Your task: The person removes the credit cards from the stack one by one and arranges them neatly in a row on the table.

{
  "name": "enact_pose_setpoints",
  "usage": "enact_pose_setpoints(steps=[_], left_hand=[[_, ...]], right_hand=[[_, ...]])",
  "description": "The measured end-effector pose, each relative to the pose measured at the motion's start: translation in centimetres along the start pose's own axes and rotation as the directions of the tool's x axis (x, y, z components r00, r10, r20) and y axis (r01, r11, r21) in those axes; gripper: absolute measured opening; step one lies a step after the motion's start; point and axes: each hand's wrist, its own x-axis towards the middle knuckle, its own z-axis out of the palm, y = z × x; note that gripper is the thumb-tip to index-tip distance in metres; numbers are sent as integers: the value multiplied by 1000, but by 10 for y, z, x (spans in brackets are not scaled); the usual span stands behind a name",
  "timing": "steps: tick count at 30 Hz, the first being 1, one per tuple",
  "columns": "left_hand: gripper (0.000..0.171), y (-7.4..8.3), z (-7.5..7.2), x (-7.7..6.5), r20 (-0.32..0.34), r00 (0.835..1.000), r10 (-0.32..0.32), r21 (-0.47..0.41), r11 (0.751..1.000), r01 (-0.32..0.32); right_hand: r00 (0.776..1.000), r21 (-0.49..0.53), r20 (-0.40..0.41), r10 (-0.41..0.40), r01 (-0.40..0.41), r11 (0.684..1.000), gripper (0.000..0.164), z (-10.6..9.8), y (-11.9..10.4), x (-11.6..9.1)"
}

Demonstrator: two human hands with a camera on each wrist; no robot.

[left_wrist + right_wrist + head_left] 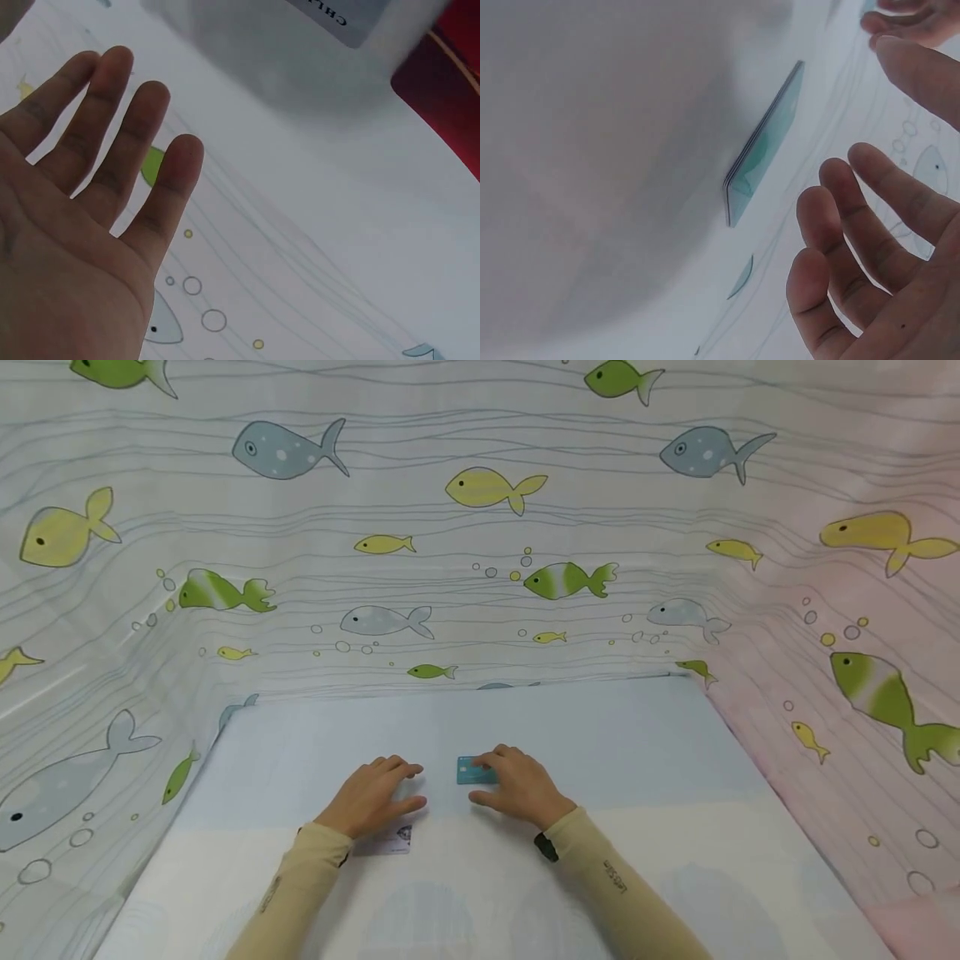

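A teal bank card (465, 770) with a chip lies flat on the table, partly covered by my right hand (521, 787). Its fingers are loosely bent over the card and grip nothing. In the right wrist view a teal card (761, 154) lies apart from the fingertips (817, 210), its edge showing layered lines. My left hand (377, 795) hovers to the left, fingers spread and holding nothing. A pale card (397, 840) with a dark emblem sticks out below the left wrist. The left wrist view shows a grey card (349, 22) with lettering, cut off by the frame.
A dark red card-like thing (450, 97) enters at the right of the left wrist view. The table (622, 735) has a pale blue and white cover. Fish-printed sheeting (480, 552) rises behind it and on both sides.
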Motion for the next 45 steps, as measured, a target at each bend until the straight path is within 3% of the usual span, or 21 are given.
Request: enact_pose_setpoints(steps=[5,10,23,30,45], left_hand=[[53,2,3,8,48,999,-13,23,1000,12],[51,5,8,21,57,998,12,47,999,-15],[55,17,15,57,104,995,-7,10,1000,6],[60,17,21,68,127,992,-10,0,1000,10],[67,19,33,81,168,986,-22,36,999,16]], right_hand=[[1000,10,1,20,-20,1000,55,0,8,-3],[999,17,-2,42,-42,999,55,-5,17,-7],[995,32,53,79,-81,996,64,-12,34,-7],[989,9,89,119,-120,993,71,-13,38,-3],[982,-67,148,121,-112,991,77,-11,44,8]])
